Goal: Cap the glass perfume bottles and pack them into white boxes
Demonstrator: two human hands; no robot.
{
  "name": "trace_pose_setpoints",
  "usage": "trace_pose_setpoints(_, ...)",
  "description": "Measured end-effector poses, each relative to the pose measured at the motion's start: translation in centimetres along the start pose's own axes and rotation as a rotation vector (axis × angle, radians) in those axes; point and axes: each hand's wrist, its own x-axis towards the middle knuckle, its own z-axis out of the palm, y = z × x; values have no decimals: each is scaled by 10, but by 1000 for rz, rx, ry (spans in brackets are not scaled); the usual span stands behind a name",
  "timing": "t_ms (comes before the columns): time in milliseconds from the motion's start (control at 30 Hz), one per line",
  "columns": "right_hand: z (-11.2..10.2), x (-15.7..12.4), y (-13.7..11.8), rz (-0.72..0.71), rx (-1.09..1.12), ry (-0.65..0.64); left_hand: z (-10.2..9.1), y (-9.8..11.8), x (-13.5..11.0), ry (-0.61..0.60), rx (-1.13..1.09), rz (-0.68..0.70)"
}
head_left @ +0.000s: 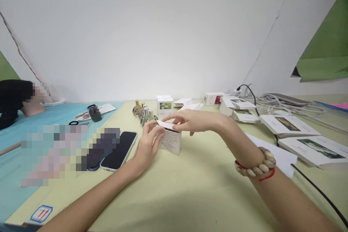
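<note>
A small white carton (pixel 171 142) with fine print stands on the yellow-green table (pixel 190 188), its top flap raised. My left hand (pixel 146 144) grips its left side with fingers curled round it. My right hand (pixel 190 120) reaches over the top and pinches the flap between thumb and fingers. A bead bracelet and red string sit on my right wrist. Just behind the carton stand several small glass perfume bottles (pixel 143 113) with gold and silver caps.
Two phones (pixel 119 150) lie face up at left. White boxes (pixel 165 106) and flat cartons (pixel 288 124) sit behind and at right, with white cables (pixel 285 107) and a black cable (pixel 315 186). Another person (pixel 16 101) leans on a blue cloth far left, near a dark jar (pixel 94 113).
</note>
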Motion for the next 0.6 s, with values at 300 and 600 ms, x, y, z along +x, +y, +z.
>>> trace_pose_setpoints(300,-1,-1,0,-47,35,-54,-1,1,-1,3,-40,-39)
trace_pose_setpoints(600,-3,-6,-3,-16,85,-111,0,5,-2,-17,9,-62)
